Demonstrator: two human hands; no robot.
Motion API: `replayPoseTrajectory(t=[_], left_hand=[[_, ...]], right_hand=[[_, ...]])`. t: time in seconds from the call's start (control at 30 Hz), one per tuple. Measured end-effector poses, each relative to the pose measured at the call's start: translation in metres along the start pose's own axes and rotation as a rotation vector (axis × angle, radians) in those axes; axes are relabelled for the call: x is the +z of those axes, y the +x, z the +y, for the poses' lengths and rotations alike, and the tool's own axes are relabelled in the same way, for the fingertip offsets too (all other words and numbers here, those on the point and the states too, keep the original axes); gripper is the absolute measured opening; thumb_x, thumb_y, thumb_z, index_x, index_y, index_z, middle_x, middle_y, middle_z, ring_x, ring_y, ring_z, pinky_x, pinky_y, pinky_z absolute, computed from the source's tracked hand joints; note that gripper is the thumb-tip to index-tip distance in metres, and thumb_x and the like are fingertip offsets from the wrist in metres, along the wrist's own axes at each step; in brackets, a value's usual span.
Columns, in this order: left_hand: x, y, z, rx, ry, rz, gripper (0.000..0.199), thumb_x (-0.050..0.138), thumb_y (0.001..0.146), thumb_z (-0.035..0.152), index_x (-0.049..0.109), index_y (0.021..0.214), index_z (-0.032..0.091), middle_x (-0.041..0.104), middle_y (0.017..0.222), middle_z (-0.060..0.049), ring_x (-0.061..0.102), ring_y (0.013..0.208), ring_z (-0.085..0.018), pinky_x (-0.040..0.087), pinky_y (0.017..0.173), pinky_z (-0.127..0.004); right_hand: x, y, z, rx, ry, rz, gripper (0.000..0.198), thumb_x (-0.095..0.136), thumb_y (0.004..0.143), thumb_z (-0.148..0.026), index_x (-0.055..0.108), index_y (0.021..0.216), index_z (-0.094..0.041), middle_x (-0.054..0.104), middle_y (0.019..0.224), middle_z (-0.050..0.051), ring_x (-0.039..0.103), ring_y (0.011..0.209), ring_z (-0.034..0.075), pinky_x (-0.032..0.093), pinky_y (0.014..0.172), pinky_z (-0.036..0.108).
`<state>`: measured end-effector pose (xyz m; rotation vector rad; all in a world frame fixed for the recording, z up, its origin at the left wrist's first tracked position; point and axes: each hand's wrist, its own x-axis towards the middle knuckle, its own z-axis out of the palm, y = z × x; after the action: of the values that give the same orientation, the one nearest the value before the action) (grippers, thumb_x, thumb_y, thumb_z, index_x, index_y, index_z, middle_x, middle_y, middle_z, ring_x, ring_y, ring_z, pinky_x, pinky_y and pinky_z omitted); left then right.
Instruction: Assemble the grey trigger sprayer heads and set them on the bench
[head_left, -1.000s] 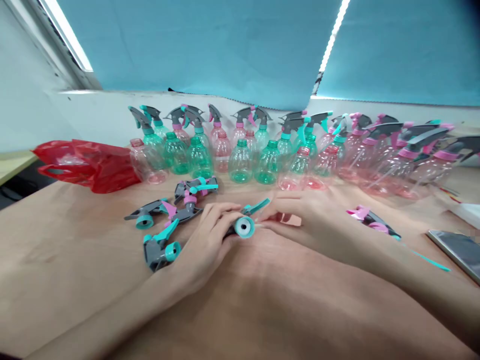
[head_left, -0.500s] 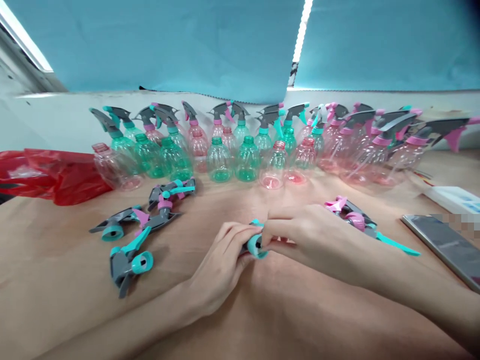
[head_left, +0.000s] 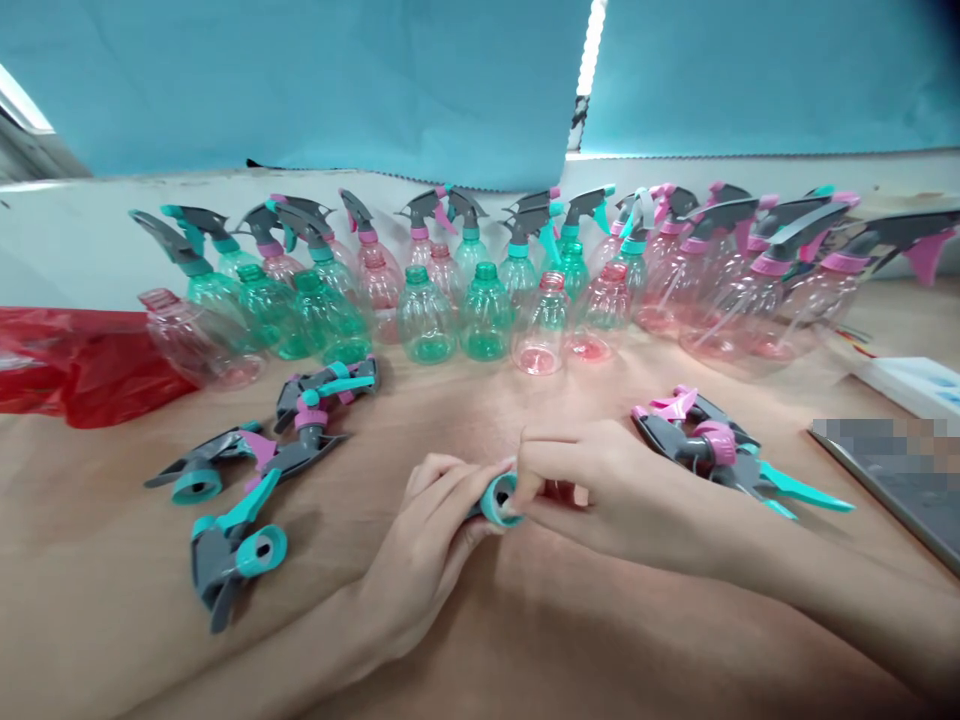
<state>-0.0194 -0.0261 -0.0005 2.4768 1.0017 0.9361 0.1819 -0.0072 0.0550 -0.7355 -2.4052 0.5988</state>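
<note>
My left hand (head_left: 427, 540) is closed around a grey trigger spray head, whose teal collar (head_left: 493, 503) faces up towards me with its dark centre showing. Most of the grey body is hidden under my fingers. At the collar's right rim, my right hand (head_left: 592, 485) has thumb and fingers pinched together, with the tips at the opening. Whatever they pinch is too small or too hidden to name. Loose spray heads with teal and pink parts lie to the left, the nearest a teal-collared spray head (head_left: 225, 560). More spray heads (head_left: 712, 445) lie beyond my right wrist.
Open-necked green bottles (head_left: 427, 325) and pink bottles (head_left: 541, 335) stand across the back, before bottles fitted with spray heads (head_left: 817, 300). A red plastic bag (head_left: 90, 370) lies at far left. On the right are a phone (head_left: 885, 490) and a white box (head_left: 911, 385).
Both hands and the spray head sit slightly further left in view, and the collar's opening shows more fully. The whole scene has shifted a little with the camera.
</note>
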Motion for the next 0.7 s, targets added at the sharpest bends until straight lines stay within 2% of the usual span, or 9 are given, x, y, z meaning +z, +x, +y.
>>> replayPoseTrajectory(t=[0.1, 0.23, 0.37, 0.53, 0.7], left_hand=[[-0.001, -0.001, -0.002, 0.010, 0.018, -0.014, 0.033, 0.038, 0.096, 0.024, 0.044, 0.128, 0.022, 0.057, 0.103, -0.007, 0.044, 0.092, -0.021, 0.041, 0.080, -0.033], [-0.002, -0.002, -0.004, 0.030, 0.044, 0.002, 0.034, 0.040, 0.095, 0.020, 0.043, 0.129, 0.019, 0.056, 0.105, -0.007, 0.042, 0.093, -0.020, 0.040, 0.081, -0.032], [-0.002, -0.002, -0.003, 0.025, 0.073, 0.024, 0.035, 0.041, 0.094, 0.018, 0.043, 0.129, 0.017, 0.057, 0.102, -0.008, 0.043, 0.092, -0.021, 0.041, 0.080, -0.033], [-0.002, -0.001, -0.002, 0.063, 0.055, 0.029, 0.033, 0.042, 0.094, 0.019, 0.045, 0.127, 0.018, 0.058, 0.102, -0.008, 0.044, 0.090, -0.020, 0.042, 0.078, -0.032], [-0.003, -0.002, -0.003, 0.108, 0.002, 0.004, 0.038, 0.041, 0.095, 0.023, 0.040, 0.133, 0.018, 0.059, 0.103, -0.008, 0.044, 0.093, -0.020, 0.041, 0.081, -0.032]], right_hand=[[0.004, 0.000, -0.001, 0.057, 0.084, 0.010, 0.020, 0.055, 0.065, 0.003, 0.054, 0.069, -0.016, 0.049, 0.065, -0.007, 0.044, 0.056, 0.003, 0.033, 0.052, 0.014], [0.009, 0.001, -0.001, 0.112, 0.150, 0.019, 0.021, 0.053, 0.064, 0.003, 0.052, 0.069, -0.017, 0.049, 0.066, -0.007, 0.044, 0.057, 0.003, 0.034, 0.052, 0.013], [0.014, 0.001, 0.001, 0.097, 0.111, 0.072, 0.023, 0.051, 0.061, 0.005, 0.049, 0.067, -0.017, 0.047, 0.066, -0.007, 0.042, 0.056, 0.003, 0.032, 0.051, 0.014], [0.005, 0.005, 0.003, 0.110, 0.107, 0.007, 0.020, 0.055, 0.066, 0.003, 0.053, 0.072, -0.017, 0.049, 0.066, -0.007, 0.044, 0.055, 0.003, 0.033, 0.050, 0.013], [-0.014, 0.002, 0.002, 0.018, -0.101, -0.109, 0.011, 0.058, 0.080, -0.008, 0.054, 0.073, -0.017, 0.051, 0.067, -0.006, 0.044, 0.056, 0.005, 0.031, 0.051, 0.018]])
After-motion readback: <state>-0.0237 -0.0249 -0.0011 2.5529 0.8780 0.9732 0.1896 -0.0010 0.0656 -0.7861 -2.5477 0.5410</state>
